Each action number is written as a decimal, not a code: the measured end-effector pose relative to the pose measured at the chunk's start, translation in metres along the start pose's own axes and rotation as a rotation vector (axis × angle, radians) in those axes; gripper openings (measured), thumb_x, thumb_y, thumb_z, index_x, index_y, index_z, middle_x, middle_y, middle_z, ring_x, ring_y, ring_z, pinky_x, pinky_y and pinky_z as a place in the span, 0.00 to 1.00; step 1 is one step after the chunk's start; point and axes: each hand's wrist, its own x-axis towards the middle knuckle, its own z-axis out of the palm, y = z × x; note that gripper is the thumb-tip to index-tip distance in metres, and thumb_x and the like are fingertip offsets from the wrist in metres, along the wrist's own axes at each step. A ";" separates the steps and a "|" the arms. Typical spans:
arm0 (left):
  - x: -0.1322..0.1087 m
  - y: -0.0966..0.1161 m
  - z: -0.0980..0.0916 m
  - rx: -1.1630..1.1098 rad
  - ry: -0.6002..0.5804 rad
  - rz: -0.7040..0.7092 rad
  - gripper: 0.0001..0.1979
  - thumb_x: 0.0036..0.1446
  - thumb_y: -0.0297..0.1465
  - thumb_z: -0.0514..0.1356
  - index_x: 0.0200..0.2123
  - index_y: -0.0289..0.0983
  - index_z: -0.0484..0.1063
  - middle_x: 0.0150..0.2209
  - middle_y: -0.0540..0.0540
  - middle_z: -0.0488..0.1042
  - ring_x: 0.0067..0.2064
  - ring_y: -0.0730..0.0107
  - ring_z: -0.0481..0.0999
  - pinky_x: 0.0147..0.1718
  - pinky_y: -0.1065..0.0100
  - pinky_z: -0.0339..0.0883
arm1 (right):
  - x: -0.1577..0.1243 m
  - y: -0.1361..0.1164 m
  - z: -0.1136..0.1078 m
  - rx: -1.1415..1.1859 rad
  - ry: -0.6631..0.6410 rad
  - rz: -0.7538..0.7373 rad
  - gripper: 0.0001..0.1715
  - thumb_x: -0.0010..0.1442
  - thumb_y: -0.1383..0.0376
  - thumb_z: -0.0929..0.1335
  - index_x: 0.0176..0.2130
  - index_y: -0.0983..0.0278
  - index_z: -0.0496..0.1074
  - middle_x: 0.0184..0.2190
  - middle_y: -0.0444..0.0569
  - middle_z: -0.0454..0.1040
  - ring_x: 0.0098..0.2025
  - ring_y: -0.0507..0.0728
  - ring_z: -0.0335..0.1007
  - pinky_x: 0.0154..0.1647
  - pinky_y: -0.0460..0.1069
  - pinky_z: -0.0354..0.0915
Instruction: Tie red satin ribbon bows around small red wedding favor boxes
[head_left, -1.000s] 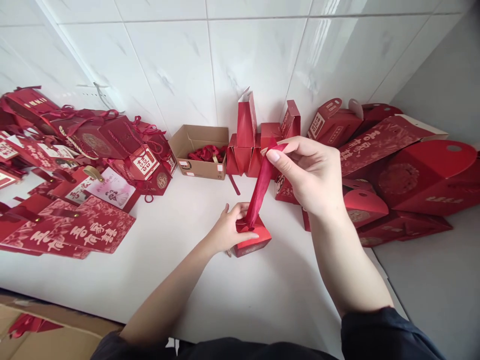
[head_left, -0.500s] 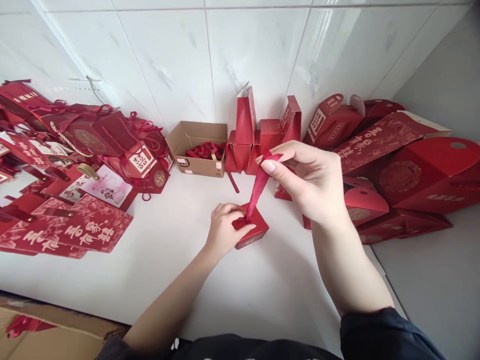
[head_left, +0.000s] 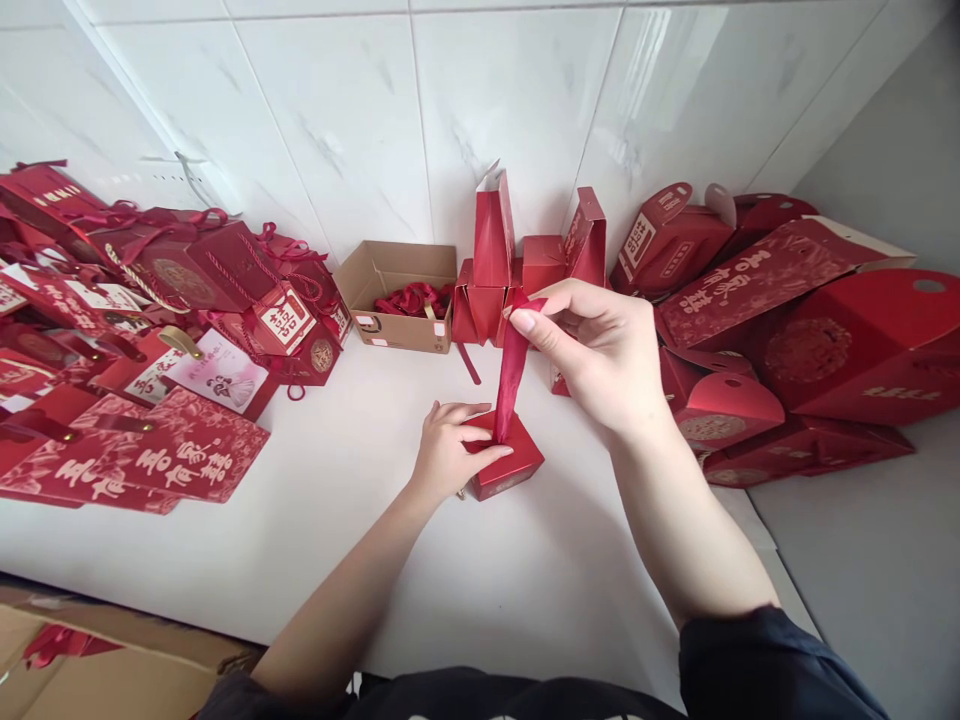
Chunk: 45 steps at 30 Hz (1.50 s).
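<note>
A small red gift box (head_left: 516,466) rests on the white table in front of me. My left hand (head_left: 450,450) grips it from the left, thumb and fingers lying across its top around the base of a ribbon. That dark red ribbon (head_left: 511,385) rises nearly upright from the top of the box. Its upper end is pinched between thumb and forefinger of my right hand (head_left: 600,350), held above and to the right of the box. How the ribbon is fastened inside the box cannot be seen.
An open cardboard box (head_left: 405,335) of red ribbons stands against the tiled wall. Beside it are several upright red boxes (head_left: 491,230). Red gift boxes (head_left: 847,345) pile up at right, and red gift bags (head_left: 187,450) at left. Another carton (head_left: 135,680) sits lower left.
My right hand has shifted slightly left, and the ribbon now stands straighter. My left hand stays on the box, with its thumb and fingers a little flatter.
</note>
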 end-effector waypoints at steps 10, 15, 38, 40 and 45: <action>-0.005 0.004 0.000 -0.302 -0.073 -0.073 0.08 0.58 0.38 0.62 0.33 0.45 0.82 0.53 0.46 0.74 0.57 0.56 0.69 0.54 0.53 0.68 | 0.008 0.020 -0.006 -0.039 0.076 0.002 0.14 0.57 0.55 0.73 0.28 0.63 0.73 0.23 0.43 0.72 0.26 0.51 0.68 0.27 0.47 0.66; 0.006 0.004 -0.027 -0.362 -0.313 0.039 0.06 0.55 0.36 0.65 0.31 0.45 0.83 0.59 0.47 0.69 0.63 0.54 0.62 0.62 0.51 0.59 | 0.002 0.009 -0.021 -0.064 0.106 -0.026 0.14 0.56 0.55 0.73 0.28 0.62 0.74 0.25 0.44 0.72 0.28 0.53 0.69 0.27 0.49 0.67; 0.032 -0.029 -0.040 -0.546 -0.856 0.019 0.08 0.53 0.39 0.66 0.34 0.43 0.83 0.51 0.45 0.74 0.54 0.58 0.73 0.57 0.62 0.65 | -0.063 0.110 -0.009 -0.029 -0.813 0.080 0.13 0.63 0.68 0.67 0.47 0.59 0.75 0.51 0.52 0.70 0.54 0.57 0.65 0.53 0.54 0.65; 0.032 -0.031 -0.039 -0.536 -0.871 0.019 0.09 0.53 0.39 0.67 0.33 0.42 0.83 0.51 0.44 0.73 0.53 0.58 0.73 0.57 0.62 0.64 | -0.061 0.107 -0.007 -0.027 -0.822 0.107 0.11 0.64 0.66 0.66 0.46 0.60 0.75 0.46 0.51 0.73 0.48 0.56 0.68 0.48 0.52 0.66; 0.033 -0.032 -0.037 -0.570 -0.895 0.028 0.09 0.53 0.38 0.67 0.32 0.39 0.83 0.47 0.44 0.73 0.50 0.61 0.73 0.53 0.64 0.65 | -0.063 0.086 0.000 -0.124 -0.819 0.302 0.15 0.66 0.54 0.64 0.40 0.62 0.72 0.35 0.46 0.76 0.33 0.53 0.69 0.37 0.49 0.64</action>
